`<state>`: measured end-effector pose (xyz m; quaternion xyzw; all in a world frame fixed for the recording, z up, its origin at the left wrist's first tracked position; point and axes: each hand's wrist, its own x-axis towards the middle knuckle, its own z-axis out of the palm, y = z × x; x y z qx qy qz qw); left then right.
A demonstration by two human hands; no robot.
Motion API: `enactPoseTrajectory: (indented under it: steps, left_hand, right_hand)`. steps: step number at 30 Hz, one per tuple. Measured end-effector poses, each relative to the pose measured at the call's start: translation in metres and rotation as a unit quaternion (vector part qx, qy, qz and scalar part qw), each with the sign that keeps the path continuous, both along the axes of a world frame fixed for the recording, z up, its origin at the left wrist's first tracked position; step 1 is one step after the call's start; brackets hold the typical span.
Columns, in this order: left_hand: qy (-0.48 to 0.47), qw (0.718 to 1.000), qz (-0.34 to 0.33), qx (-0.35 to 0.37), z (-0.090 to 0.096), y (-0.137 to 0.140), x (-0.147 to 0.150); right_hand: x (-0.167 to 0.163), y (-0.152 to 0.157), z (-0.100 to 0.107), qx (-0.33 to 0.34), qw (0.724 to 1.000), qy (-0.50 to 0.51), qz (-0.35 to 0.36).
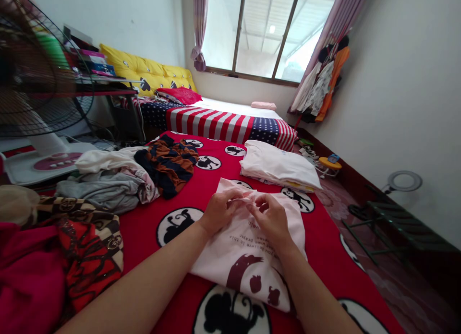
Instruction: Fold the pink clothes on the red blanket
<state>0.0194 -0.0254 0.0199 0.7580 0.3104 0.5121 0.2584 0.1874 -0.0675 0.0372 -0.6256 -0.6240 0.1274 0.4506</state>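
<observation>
A pale pink T-shirt [216,257] with dark red lettering and a printed animal figure lies in front of me, its sides folded in. The print reads upside down from here. My left hand [221,210] pinches the fabric near the shirt's far edge. Close beside it, my right hand [268,216] pinches the same bunched part, fingertips almost meeting the left ones. Under the shirt spreads a red bedcover [144,243] with black figures in white circles.
Folded white shirts [277,163] are stacked beyond the pink one, to the right. Loose clothes [108,180] heap along the left, near a fan [46,156]. Another bed [209,123] stands by the window. A green stool [396,214] and ring light [405,180] are at right.
</observation>
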Motion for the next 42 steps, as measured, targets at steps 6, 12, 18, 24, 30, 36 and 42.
enactPoseTrajectory:
  steps: [6,12,18,24,30,36,42]
  left_hand:
    - [0.012,0.999,-0.034,0.020,0.000,-0.001,-0.001]
    - [0.018,0.999,-0.012,0.028,-0.001,-0.001,-0.003]
    - [0.079,0.990,-0.021,0.112,-0.001,-0.002,-0.004]
    - [0.228,0.925,-0.131,0.273,0.007,-0.013,0.004]
    - [0.273,0.904,-0.123,0.305,0.012,-0.022,0.009]
    - [0.226,0.927,-0.089,0.285,0.013,-0.021,0.004]
    - [0.164,0.972,0.007,0.170,0.008,-0.018,0.002]
  right_hand:
    - [-0.003,-0.003,0.002,0.104,0.989,-0.107,-0.022]
    - [0.003,-0.004,0.006,0.084,0.989,0.087,0.086]
    - [0.014,0.003,0.000,-0.102,0.929,0.344,0.094]
    - [0.011,0.005,0.008,-0.014,0.984,0.174,0.047]
    - [0.006,0.003,0.011,-0.028,0.996,-0.043,0.079]
    - [0.017,0.005,0.010,-0.058,0.996,-0.056,0.031]
    - [0.018,0.006,0.016,-0.092,0.970,0.213,0.078]
